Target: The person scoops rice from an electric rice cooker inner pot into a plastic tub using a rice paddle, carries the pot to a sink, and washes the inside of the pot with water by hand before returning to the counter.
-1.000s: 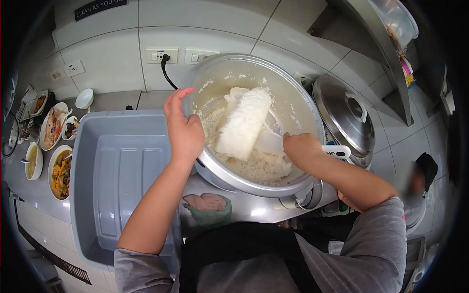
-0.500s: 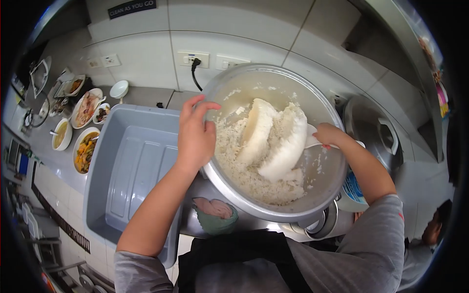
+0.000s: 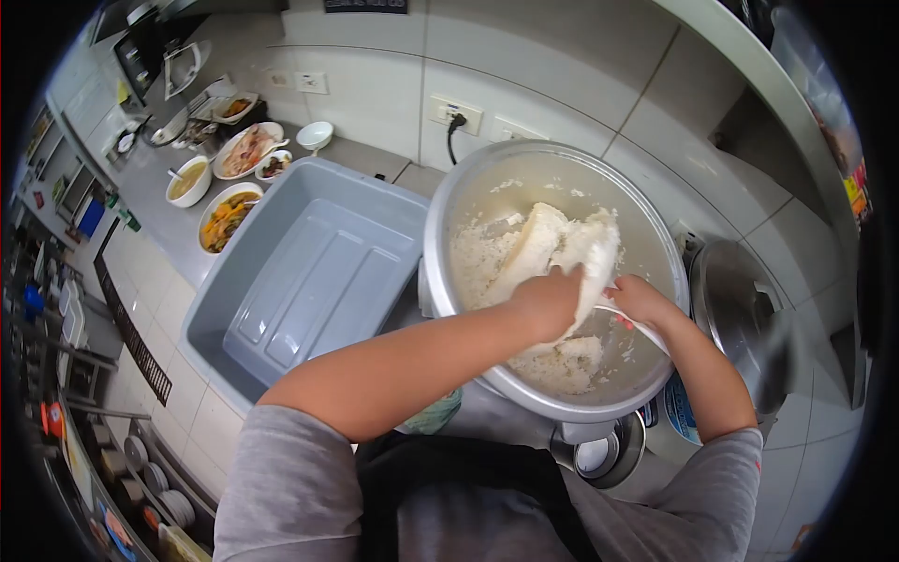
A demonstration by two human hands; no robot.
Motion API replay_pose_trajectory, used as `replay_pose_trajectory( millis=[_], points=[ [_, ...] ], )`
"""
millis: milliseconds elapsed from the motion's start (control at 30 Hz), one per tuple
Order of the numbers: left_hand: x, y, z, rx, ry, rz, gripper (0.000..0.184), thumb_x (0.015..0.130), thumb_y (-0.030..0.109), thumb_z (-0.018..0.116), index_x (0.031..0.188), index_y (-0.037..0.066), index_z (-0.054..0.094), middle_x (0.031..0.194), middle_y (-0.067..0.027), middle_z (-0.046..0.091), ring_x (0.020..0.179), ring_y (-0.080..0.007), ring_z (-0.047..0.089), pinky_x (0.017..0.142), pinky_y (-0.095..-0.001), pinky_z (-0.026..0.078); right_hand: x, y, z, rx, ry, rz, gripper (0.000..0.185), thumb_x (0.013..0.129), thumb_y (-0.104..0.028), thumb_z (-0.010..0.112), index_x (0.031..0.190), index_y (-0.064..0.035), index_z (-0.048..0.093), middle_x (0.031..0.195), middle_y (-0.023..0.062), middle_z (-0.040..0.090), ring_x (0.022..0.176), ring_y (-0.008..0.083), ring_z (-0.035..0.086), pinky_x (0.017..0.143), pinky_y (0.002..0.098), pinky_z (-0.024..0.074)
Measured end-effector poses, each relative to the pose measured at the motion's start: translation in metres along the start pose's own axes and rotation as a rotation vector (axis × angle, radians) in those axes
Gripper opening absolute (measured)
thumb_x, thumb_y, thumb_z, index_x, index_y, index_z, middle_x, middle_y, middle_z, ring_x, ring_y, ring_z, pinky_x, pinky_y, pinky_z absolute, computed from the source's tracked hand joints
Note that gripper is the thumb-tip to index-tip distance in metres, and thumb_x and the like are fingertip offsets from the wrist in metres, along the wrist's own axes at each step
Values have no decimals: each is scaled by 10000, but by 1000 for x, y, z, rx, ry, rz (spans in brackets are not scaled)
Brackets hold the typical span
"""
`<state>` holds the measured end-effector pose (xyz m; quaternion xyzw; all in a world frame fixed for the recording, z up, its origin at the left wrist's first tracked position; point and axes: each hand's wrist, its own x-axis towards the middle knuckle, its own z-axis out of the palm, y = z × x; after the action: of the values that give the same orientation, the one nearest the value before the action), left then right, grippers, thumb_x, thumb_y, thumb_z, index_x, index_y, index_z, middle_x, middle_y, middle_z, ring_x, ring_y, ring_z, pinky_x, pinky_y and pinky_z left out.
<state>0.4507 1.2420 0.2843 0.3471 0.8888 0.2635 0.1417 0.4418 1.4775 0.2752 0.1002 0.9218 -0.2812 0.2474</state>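
Note:
A large metal pot (image 3: 646, 225) holds loose white rice (image 3: 476, 258) and two big compacted slabs of rice. The left slab (image 3: 534, 245) leans beside the right slab (image 3: 599, 245). Inside the pot, my left hand (image 3: 551, 302) is closed against the lower part of the right slab, its fingertips partly hidden. My right hand (image 3: 639, 302) grips a white rice paddle (image 3: 646, 333) by its handle, close to that slab's right side. The paddle's blade is mostly out of sight behind the rice and my hands.
A grey plastic tub (image 3: 309, 253) stands left of the pot. Bowls of food, including an orange dish (image 3: 228, 220), sit beyond it. A metal lid (image 3: 735, 318) is at right, a steel container (image 3: 618, 454) below the pot. A plug (image 3: 456, 122) is in the wall outlet.
My left hand has moved from the pot's left rim onto the right rice slab. My right hand keeps the paddle. The view has shifted, and the right slab looks more upright.

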Motion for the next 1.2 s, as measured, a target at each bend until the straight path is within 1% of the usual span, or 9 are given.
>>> replay_pose_trajectory(
  millis=[133,267,467,633,833,867,1000,1133,1200],
  points=[
    [-17,25,-13,81,87,46,742,747,52,619,1408,-1,288,1125,-220,511,882,-332,644,704,-391,530,-30,-9,-8,109,98,-79,303,924,-180,515,895,116,574,592,107,568,413,175,525,365,322,418],
    [-36,32,-50,122,204,133,712,760,65,609,1403,12,310,1100,-211,530,878,-337,644,702,-398,529,-70,-49,-29,125,220,-58,284,933,-170,494,870,91,585,580,74,548,400,147,493,357,292,398],
    [-92,-3,-140,247,330,213,630,793,146,614,1375,72,385,1155,-191,559,1027,-340,592,846,-422,490,-111,-167,-30,-51,259,-113,251,945,-149,443,894,55,580,561,25,502,393,104,451,371,259,385],
    [-196,-76,-192,245,295,31,623,796,165,629,1369,92,396,1226,-167,542,1111,-323,550,915,-409,461,-97,-278,44,-1,118,-212,260,945,-146,430,991,63,576,750,88,564,546,111,527,415,258,416],
    [-300,-207,-149,149,300,-121,624,776,179,656,1348,108,414,1177,-162,558,1057,-345,569,853,-429,486,-35,-357,181,-96,-214,-301,329,918,-151,436,1047,109,590,750,141,624,529,164,592,433,303,491],
    [-309,-231,-128,115,324,-119,636,777,185,662,1354,106,407,1200,-168,548,1062,-350,566,859,-429,484,-31,-365,203,-75,-286,-279,299,895,-128,438,1095,23,599,797,138,626,558,172,599,437,311,496],
    [-333,-286,-55,-13,302,-248,676,777,206,684,1373,102,382,1266,-183,512,1077,-356,562,879,-428,478,9,-358,284,-106,-426,-218,311,873,-134,433,948,108,614,689,139,638,458,176,580,439,331,487],
    [-331,-288,-31,-127,206,-321,663,799,261,675,1363,64,387,1252,-208,514,1096,-377,542,914,-421,454,37,-336,307,-382,-416,-222,285,845,-131,475,891,99,637,704,177,659,523,228,629,502,369,511],
    [-317,-283,-30,-117,178,-321,675,807,284,669,1376,73,372,1246,-208,519,1091,-375,547,908,-425,458,56,-314,302,-1109,-457,-507,218,797,-113,571,934,14,685,847,207,678,703,298,668,582,413,533]
  ],
)
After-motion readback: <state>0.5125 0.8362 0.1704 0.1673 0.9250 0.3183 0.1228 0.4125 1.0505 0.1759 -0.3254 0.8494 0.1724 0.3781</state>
